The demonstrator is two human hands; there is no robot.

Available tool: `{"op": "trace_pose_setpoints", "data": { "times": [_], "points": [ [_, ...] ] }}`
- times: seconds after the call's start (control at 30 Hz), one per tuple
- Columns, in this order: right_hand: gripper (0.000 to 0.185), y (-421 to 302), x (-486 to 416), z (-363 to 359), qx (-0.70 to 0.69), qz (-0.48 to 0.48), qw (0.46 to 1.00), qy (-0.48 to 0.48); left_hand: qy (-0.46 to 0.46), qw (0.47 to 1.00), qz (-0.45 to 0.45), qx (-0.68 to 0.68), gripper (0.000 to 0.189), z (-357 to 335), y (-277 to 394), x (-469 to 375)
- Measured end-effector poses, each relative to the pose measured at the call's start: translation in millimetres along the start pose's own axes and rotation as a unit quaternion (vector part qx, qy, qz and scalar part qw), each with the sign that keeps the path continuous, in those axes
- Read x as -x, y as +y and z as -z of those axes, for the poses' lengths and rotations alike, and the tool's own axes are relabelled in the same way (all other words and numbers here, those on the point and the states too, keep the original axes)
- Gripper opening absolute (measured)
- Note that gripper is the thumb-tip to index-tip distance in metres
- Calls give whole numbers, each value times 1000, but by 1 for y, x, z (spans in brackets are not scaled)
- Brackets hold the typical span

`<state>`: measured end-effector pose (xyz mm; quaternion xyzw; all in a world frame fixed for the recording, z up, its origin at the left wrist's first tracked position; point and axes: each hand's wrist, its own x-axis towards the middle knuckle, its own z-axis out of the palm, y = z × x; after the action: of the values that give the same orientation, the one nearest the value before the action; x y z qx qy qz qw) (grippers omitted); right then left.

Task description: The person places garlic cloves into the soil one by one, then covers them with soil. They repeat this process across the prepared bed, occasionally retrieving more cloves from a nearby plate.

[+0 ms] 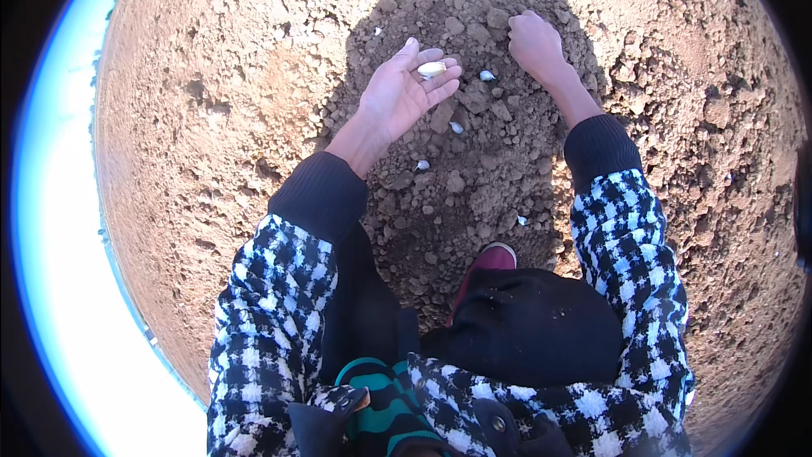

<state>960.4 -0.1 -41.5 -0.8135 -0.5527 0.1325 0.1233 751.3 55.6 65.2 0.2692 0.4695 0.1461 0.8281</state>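
My left hand [406,89] is turned palm up above the soil, and a pale garlic clove [432,69] rests across its fingers. My right hand [535,44] points down at the clods, back of the hand up and fingers curled. Its fingertips are hidden, so whether it holds anything cannot be seen. Between the hands a whitish clove [486,75] lies on the loose soil. Closer to me are a second clove [456,127], a third clove [422,165] and another small clove [522,220] near my shoe. A small white piece [378,31] lies beyond my left hand.
Dry brown soil [209,76] with many clods spreads all around. A larger clod [498,17] sits beside my right hand. My pink shoe [497,258] and dark-clothed knee [526,324] are close below the cloves. My shadow covers the ground before me.
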Motion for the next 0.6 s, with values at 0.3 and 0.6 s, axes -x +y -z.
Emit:
{"op": "trace_pose_setpoints", "data": {
  "times": [0.3, 0.6],
  "points": [
    [12, -78, 71, 27, -189, 251, 949, 15, -62, 993, 55, -78, 62, 0, -10, 9],
    [24, 54, -19, 21, -318, -103, 941, 49, 2, 939, 64, -338, 67, 67, 73, 49]
  ]
}}
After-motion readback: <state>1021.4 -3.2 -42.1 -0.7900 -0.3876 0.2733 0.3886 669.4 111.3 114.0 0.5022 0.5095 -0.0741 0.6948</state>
